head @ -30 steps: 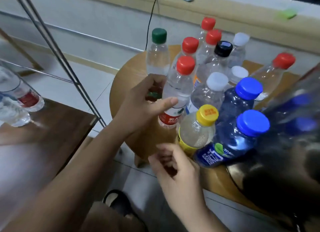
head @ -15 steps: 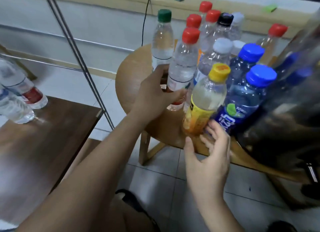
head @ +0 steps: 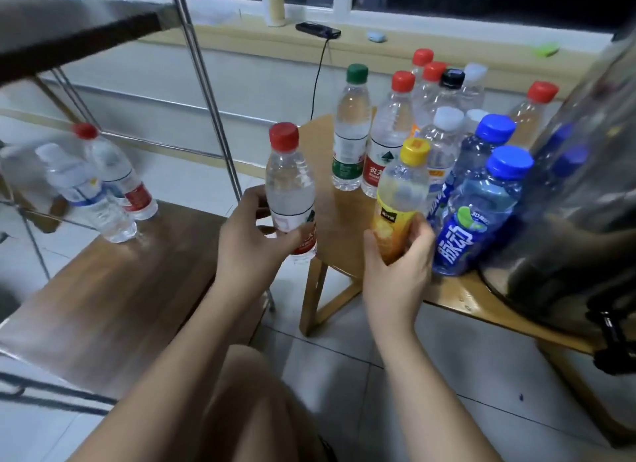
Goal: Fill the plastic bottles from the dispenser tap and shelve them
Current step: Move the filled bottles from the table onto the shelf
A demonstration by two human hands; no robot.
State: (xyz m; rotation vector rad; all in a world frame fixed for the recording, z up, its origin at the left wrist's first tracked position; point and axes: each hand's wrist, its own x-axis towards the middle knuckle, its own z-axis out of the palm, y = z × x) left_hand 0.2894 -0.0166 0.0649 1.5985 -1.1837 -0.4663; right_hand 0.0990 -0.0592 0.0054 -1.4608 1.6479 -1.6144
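Left hand wraps a red-capped clear plastic bottle at its label; right hand clasps a yellow-capped orange-labelled bottle. Thin walls likely buckle under squeezing.

Red-capped bottle now off the table, yellow-capped bottle in right hand.
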